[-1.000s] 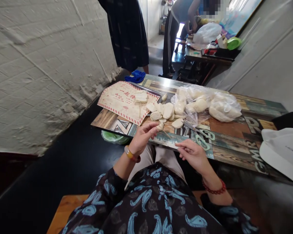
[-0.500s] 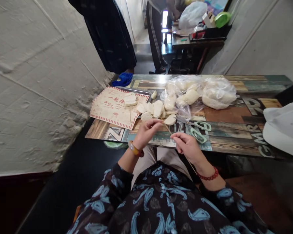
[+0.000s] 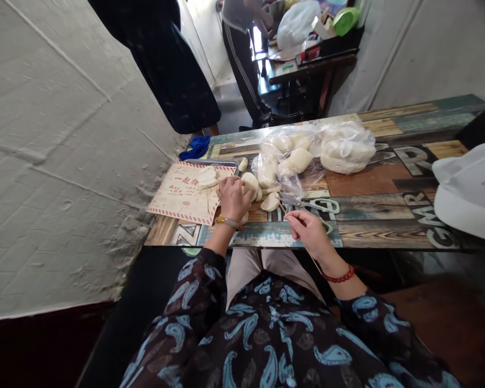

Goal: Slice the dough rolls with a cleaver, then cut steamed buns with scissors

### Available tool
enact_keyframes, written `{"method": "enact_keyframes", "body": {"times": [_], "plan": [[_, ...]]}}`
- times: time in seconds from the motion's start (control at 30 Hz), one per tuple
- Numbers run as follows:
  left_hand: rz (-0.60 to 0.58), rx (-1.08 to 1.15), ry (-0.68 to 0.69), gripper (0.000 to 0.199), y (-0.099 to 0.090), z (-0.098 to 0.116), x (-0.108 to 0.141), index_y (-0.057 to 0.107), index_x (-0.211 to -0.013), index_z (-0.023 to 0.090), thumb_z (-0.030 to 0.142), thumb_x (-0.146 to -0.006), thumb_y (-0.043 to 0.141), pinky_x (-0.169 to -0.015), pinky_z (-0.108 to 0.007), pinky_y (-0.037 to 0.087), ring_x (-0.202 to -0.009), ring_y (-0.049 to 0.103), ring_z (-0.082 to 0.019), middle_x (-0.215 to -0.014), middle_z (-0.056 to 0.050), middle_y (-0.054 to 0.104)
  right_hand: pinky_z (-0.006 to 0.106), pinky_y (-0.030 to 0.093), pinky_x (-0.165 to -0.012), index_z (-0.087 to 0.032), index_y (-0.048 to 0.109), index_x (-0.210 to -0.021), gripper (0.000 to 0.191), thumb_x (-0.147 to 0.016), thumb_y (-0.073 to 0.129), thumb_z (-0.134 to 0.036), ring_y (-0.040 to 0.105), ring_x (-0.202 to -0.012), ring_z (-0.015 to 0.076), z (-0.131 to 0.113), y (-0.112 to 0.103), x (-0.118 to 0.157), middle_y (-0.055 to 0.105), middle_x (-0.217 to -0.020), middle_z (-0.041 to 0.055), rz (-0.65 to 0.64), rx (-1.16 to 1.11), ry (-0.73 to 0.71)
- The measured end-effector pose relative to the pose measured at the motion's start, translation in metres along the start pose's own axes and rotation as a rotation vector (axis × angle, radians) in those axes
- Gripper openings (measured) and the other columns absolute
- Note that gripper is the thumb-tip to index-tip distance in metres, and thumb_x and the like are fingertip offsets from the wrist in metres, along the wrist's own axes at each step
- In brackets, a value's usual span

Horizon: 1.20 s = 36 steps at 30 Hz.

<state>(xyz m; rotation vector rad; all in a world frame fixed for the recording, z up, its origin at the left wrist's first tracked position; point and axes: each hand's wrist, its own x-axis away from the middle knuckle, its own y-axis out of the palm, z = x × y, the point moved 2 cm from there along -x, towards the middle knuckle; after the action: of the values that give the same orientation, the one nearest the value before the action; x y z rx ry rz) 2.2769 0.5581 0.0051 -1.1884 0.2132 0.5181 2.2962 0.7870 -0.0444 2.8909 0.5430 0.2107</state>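
Note:
My left hand (image 3: pixel 233 200) lies over the loose pale bun pieces (image 3: pixel 250 183), beside the printed paper sheet (image 3: pixel 186 186); what its fingers touch is partly hidden beneath it. My right hand (image 3: pixel 307 229) pinches a thin stick (image 3: pixel 283 208), whose tip is near a single pale piece (image 3: pixel 270 201) and whose other end runs down along my wrist. Scissors with green handles (image 3: pixel 325 205) lie just behind my right hand. More pale pieces (image 3: pixel 207 177) rest on the paper at the left.
Plastic bags of buns (image 3: pixel 347 148) lie farther back on the patchwork table (image 3: pixel 372 215). A blue cloth (image 3: pixel 196 147) is at the back left corner, a white cap (image 3: pixel 469 188) at the right. Two people stand beyond the table.
My left hand has moved left and forward, away from the stick, onto the loose pieces. My right hand still holds the stick. The whole view has shifted and tilted slightly.

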Motion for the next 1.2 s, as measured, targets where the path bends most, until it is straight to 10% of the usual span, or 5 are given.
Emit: {"method": "enact_keyframes", "body": {"times": [0.3,0.57,0.93,1.2], "plan": [[0.009,1.177,-0.442,0.043,-0.036,-0.022,0.023,0.050,-0.096,0.022,0.048,-0.072,0.075,-0.072,-0.028,0.053,-0.077,0.062,-0.013,-0.089,0.001,0.065,0.020,0.032,-0.041,-0.018,0.066,-0.087,0.036,-0.079,0.069,-0.052,0.043,-0.044,0.0066,-0.001,-0.003,0.002,0.053,-0.056,-0.0059,-0.041,-0.027,0.002],[-0.008,1.377,-0.652,0.043,-0.065,-0.049,0.049,0.050,-0.096,0.021,0.030,-0.065,0.079,-0.065,-0.027,0.056,-0.072,0.064,-0.012,-0.087,0.001,0.066,0.020,0.030,-0.039,-0.017,0.066,-0.087,0.036,-0.076,0.074,-0.051,0.044,-0.045,0.0058,-0.004,0.003,0.004,0.054,-0.063,-0.0050,-0.018,0.041,0.056],[-0.205,0.502,0.028,0.052,0.015,0.009,-0.045,0.063,-0.118,0.013,0.006,-0.067,0.065,-0.091,-0.040,0.047,-0.096,0.061,-0.027,-0.102,-0.012,0.067,0.021,0.031,-0.039,-0.018,0.067,-0.088,0.037,-0.075,0.074,-0.053,0.044,-0.045,0.0067,0.000,0.004,0.004,0.054,-0.064,-0.0046,0.007,0.144,0.049],[-0.049,0.313,-0.013,0.014,-0.028,-0.042,0.015,0.067,-0.090,0.016,0.027,-0.088,0.058,-0.083,-0.034,0.045,-0.084,0.057,-0.021,-0.084,-0.006,0.061,0.020,0.031,-0.040,-0.018,0.067,-0.089,0.035,-0.076,0.074,-0.049,0.044,-0.046,0.0059,0.001,0.005,0.003,0.055,-0.064,-0.0046,0.022,0.122,0.085]]}}
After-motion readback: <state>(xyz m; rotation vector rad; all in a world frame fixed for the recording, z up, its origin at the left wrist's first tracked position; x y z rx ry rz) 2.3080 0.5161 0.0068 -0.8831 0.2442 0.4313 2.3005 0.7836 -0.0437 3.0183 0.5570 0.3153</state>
